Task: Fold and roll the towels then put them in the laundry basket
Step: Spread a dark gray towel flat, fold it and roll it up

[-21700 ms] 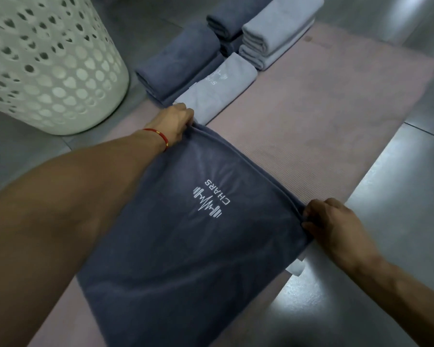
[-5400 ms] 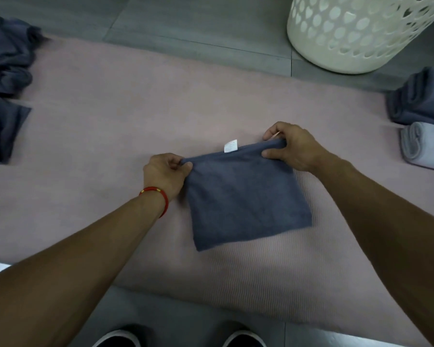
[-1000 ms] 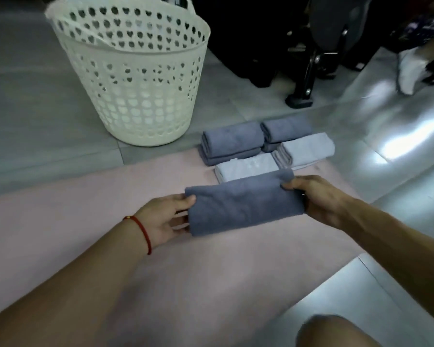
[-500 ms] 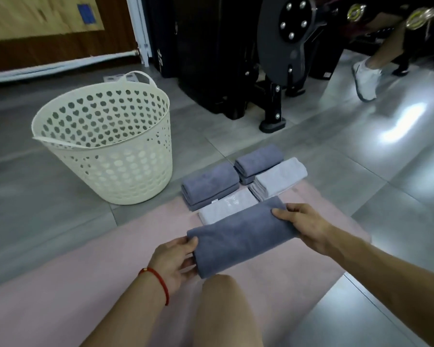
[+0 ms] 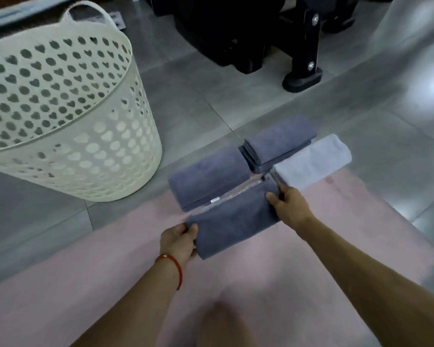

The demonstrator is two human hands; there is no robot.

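Observation:
A folded dark grey towel [image 5: 232,222] hangs between my two hands, low over the pink mat [image 5: 298,266]. My left hand [image 5: 179,242] grips its near-left end and my right hand [image 5: 287,205] grips its far-right end. It covers most of a light grey folded towel of which only a strip [image 5: 236,197] shows. Just beyond lie two dark folded towels [image 5: 208,180] [image 5: 278,144] and a light grey one [image 5: 313,161]. The cream laundry basket [image 5: 60,116] with heart-shaped holes stands on the floor at the left.
Black gym equipment with a foot [image 5: 302,80] stands on the grey tiled floor behind the towels. My knee [image 5: 223,326] shows at the bottom edge. The mat's right edge meets shiny tiles [image 5: 424,221].
Both hands have carried the dark towel forward until it sits over the light grey towel at the stack. The view has tipped down and closer to the basket.

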